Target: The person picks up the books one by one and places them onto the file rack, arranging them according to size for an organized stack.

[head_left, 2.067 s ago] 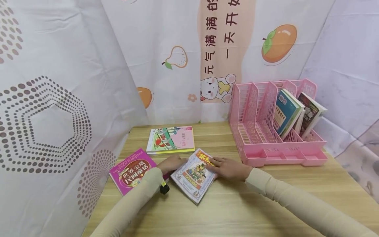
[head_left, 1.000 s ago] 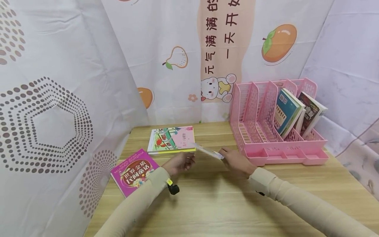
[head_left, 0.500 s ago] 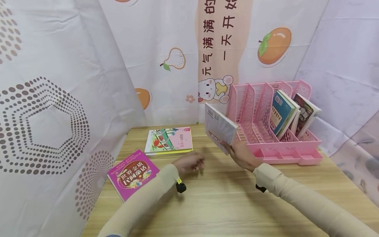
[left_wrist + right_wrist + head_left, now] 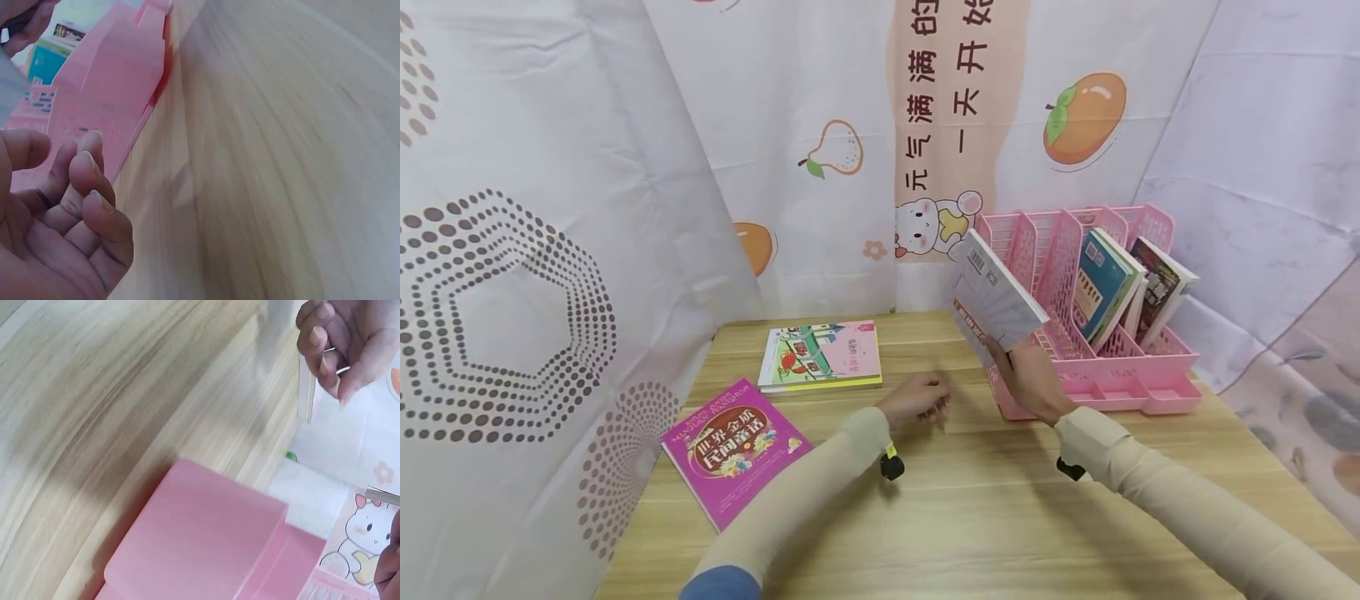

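My right hand (image 4: 1028, 377) grips a thin book (image 4: 992, 296) by its lower edge, raised and tilted, its pale back cover with a barcode facing me. The book overlaps the left front of the pink file rack (image 4: 1060, 275) in the head view. To the left, my left hand (image 4: 917, 398) hovers low over the table, fingers loosely curled with nothing in them. In the left wrist view the left hand (image 4: 62, 219) shows bare fingertips near the rack. At the right wrist view's edge, only part of the right hand (image 4: 389, 559) shows beside the book's edge (image 4: 382, 497).
Several books, one with a blue cover (image 4: 1097, 283) and one dark (image 4: 1157, 287), lean in the rack's right slots. A magenta book (image 4: 730, 450) lies at the table's left. Behind it, a pink and green book (image 4: 823, 354) lies on a yellow-edged one.
The book came off the table into my right hand, turned to show its back, and moved up and right to the rack. My left hand let go and moved right.
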Motion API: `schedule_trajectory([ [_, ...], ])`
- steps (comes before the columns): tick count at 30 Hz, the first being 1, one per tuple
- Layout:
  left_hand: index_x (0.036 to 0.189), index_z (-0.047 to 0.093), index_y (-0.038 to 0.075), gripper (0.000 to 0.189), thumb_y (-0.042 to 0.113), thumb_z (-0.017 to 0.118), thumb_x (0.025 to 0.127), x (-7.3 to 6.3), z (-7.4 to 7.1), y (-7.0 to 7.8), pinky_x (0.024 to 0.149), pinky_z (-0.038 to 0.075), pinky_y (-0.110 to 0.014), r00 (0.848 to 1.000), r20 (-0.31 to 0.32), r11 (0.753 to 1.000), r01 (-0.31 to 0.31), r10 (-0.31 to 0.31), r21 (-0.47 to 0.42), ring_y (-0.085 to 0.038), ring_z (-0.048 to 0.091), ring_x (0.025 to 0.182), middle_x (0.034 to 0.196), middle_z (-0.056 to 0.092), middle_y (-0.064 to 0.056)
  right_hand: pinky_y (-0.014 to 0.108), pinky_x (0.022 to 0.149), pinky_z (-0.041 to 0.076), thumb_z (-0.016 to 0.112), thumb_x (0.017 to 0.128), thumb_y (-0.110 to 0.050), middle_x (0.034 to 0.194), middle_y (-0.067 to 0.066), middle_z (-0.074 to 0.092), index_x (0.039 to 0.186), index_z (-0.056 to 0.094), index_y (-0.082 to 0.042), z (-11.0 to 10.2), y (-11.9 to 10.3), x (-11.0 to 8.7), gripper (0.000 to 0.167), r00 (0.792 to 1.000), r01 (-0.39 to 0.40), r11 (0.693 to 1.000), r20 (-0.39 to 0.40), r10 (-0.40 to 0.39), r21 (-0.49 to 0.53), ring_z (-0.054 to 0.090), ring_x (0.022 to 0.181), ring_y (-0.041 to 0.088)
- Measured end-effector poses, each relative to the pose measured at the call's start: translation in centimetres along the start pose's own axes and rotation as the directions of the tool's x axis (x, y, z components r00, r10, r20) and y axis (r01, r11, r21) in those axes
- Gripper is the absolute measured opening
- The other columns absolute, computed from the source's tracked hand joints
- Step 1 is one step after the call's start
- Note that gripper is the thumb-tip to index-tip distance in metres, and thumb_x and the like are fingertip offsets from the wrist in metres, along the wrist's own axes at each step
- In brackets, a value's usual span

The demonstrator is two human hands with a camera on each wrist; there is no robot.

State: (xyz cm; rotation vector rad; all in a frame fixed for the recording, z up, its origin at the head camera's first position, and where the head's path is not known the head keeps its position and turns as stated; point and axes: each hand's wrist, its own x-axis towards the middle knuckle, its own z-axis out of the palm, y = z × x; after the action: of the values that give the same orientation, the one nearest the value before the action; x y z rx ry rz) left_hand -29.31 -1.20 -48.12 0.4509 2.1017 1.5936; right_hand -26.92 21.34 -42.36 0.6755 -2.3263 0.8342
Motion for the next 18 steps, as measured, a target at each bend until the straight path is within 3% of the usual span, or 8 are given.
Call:
schedule_trajectory([
  [5,0.109,0.062,-0.016,0.056,0.039,0.048,0.11,1.8,2.0,1.1,0.052,0.04,-0.028,0.997,-0.029,0.997,-0.076,0.077,0.032,-0.01,0.048,0.056,0.088,0.065,-0.025,0.051,0.063,0.054,0.061,0.105,-0.013,0.115,0.026,0.07,0.136,0.056,0.0,-0.2,0.4,0.1,0.034,0.997,0.005,0.999,-0.073,-0.008,-0.049,0.067,0.075,0.032],
  [7,0.108,0.063,-0.016,0.058,0.04,0.047,0.11,2.3,2.8,1.5,0.051,0.04,-0.026,0.995,-0.04,0.995,-0.092,0.094,0.039,-0.009,0.048,0.056,0.092,0.065,-0.029,0.052,0.066,0.054,0.059,0.106,-0.015,0.115,0.026,0.07,0.135,0.056,0.001,-0.2,0.5,0.1,0.033,0.997,-0.014,0.999,-0.072,0.011,-0.048,0.068,0.078,0.032],
  [13,0.103,0.066,-0.008,0.058,0.046,0.046,0.109,3.2,4.6,2.7,0.05,0.041,-0.026,0.992,-0.064,0.992,-0.109,0.113,0.059,-0.011,0.049,0.054,0.096,0.066,-0.032,0.047,0.061,0.05,0.054,0.109,-0.019,0.118,0.028,0.069,0.141,0.052,0.0,-0.8,0.6,-0.2,0.037,0.995,-0.082,0.996,-0.055,0.08,-0.037,0.064,0.073,0.032],
  [18,0.101,0.066,-0.009,0.06,0.048,0.046,0.109,3.8,5.9,3.1,0.049,0.042,-0.025,0.99,-0.072,0.992,-0.119,0.123,0.051,-0.012,0.049,0.052,0.094,0.066,-0.033,0.043,0.057,0.046,0.057,0.108,-0.017,0.107,0.028,0.071,0.135,0.055,0.002,-1.4,1.2,-0.8,0.033,0.992,-0.095,0.993,-0.085,0.09,-0.068,0.06,0.064,0.029],
])
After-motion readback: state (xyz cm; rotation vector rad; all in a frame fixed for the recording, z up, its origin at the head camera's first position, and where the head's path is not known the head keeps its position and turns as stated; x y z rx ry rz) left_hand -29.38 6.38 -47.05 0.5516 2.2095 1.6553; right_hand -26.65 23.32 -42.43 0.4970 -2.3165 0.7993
